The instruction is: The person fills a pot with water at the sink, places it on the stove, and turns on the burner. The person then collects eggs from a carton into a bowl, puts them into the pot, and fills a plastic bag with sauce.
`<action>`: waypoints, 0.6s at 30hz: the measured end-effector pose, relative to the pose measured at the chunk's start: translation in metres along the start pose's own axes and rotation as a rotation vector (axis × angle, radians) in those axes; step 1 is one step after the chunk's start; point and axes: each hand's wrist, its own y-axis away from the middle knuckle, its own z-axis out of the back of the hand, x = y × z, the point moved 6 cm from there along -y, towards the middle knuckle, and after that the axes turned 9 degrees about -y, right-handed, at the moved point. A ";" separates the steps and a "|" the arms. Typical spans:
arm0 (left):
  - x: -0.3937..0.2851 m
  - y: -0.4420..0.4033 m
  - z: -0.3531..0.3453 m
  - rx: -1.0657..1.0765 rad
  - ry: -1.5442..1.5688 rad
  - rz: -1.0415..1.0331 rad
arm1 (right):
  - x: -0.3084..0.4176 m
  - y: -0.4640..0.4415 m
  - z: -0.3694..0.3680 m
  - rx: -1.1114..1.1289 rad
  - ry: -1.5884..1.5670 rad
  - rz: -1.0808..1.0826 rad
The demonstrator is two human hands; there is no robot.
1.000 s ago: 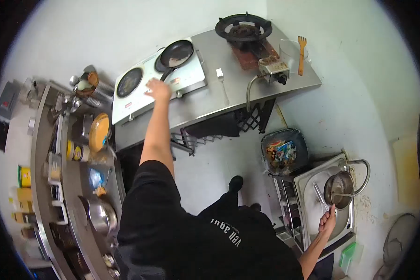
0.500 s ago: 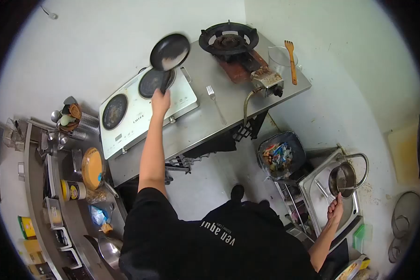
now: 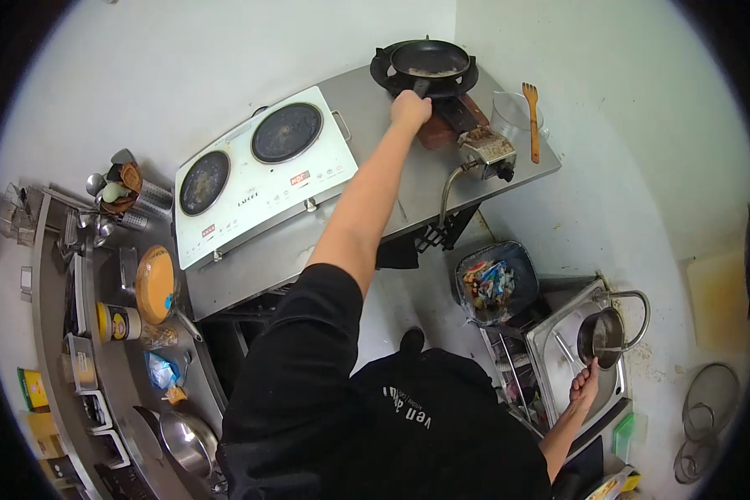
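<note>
My left hand (image 3: 412, 108) is closed round the handle of a black frying pan (image 3: 430, 60), which is over the black gas burner ring (image 3: 383, 73). At the lower right, my right hand (image 3: 584, 382) grips the handle of a small dark pan (image 3: 600, 337), which is over the steel sink (image 3: 548, 350) by the curved faucet (image 3: 644, 310). The white two-plate electric cooktop (image 3: 267, 179) has both round plates bare. A gas valve box (image 3: 487, 152) sits in front of the burner. My left forearm covers most of the fork.
A wooden fork-shaped spatula (image 3: 533, 125) rests across a clear jug (image 3: 508, 112). Below the counter's edge stands a bin (image 3: 521, 279) of waste. Shelves on the left hold an orange-topped round container (image 3: 155, 283), a steel bowl (image 3: 187, 437) and utensils (image 3: 125, 179).
My left hand took hold of the frying pan, lifted it off the electric cooktop and carried it right to the gas burner. My right hand still holds the small pan at the sink.
</note>
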 end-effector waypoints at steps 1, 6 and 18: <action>-0.002 -0.004 -0.006 0.010 -0.009 0.020 | 0.002 0.001 0.004 -0.008 -0.020 0.007; 0.005 -0.019 -0.024 0.085 0.096 0.081 | 0.003 -0.001 0.006 -0.074 -0.047 0.021; 0.128 0.152 0.015 -0.262 -0.345 -0.013 | 0.004 -0.005 0.013 -0.044 -0.061 0.041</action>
